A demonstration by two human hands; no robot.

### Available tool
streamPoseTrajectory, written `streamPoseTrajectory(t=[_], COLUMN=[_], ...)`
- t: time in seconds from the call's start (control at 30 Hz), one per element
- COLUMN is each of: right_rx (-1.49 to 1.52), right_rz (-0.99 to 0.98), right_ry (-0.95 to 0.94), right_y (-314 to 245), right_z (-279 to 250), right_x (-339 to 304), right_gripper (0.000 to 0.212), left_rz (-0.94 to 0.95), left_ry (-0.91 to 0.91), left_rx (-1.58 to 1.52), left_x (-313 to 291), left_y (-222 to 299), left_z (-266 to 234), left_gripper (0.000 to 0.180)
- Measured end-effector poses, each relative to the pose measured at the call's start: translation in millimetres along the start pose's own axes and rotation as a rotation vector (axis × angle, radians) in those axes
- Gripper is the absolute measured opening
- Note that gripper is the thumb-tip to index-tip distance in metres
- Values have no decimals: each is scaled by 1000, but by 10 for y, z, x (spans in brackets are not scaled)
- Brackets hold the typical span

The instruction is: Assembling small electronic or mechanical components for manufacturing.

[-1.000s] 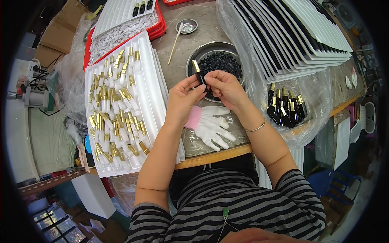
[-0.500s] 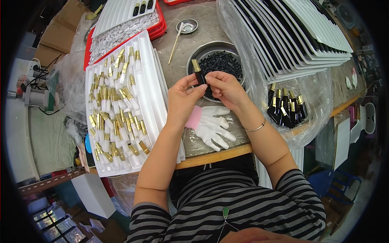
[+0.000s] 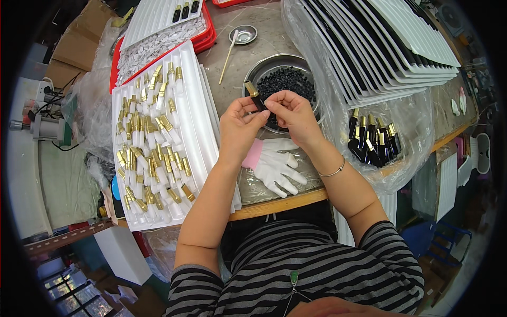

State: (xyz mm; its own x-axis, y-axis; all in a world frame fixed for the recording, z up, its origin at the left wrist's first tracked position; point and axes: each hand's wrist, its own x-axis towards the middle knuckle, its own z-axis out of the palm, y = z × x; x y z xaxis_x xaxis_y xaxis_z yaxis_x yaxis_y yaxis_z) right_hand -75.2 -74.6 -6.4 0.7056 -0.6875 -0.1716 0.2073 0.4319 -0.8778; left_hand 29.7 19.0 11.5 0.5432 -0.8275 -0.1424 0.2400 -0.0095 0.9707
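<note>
A tray (image 3: 198,95) bearing capped tubes (image 3: 140,127) lies left of a glove (image 3: 272,165), and behind the glove sits a basin (image 3: 257,65) of small pieces (image 3: 294,81), the held tube (image 3: 255,97) before its left rim. To the right, more tubes (image 3: 371,142) lie on plastic sheeting (image 3: 417,121) before a stack of trays (image 3: 369,58).

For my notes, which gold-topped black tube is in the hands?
The lone tube at the metal bowl's left edge; the bunched tubes at right are untouched.
</note>
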Motion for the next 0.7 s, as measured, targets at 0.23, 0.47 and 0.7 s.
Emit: streamPoseTrajectory(t=[0.23, 0.47, 0.7], right_rx=[-84, -381, -735], right_rz=[-161, -508, -799], right_ry=[5, 62, 53], right_y=[-15, 67, -89], right_z=[40, 13, 26], right_x=[-18, 5, -55], right_gripper=[12, 11, 12], left_rz=[-57, -71, -24], left_ry=[-8, 11, 18], left_rx=[-53, -98, -66], left_x=[-20, 3, -15], left_y=[48, 16, 29], left_z=[30, 7, 16], left_gripper=[27, 21, 21])
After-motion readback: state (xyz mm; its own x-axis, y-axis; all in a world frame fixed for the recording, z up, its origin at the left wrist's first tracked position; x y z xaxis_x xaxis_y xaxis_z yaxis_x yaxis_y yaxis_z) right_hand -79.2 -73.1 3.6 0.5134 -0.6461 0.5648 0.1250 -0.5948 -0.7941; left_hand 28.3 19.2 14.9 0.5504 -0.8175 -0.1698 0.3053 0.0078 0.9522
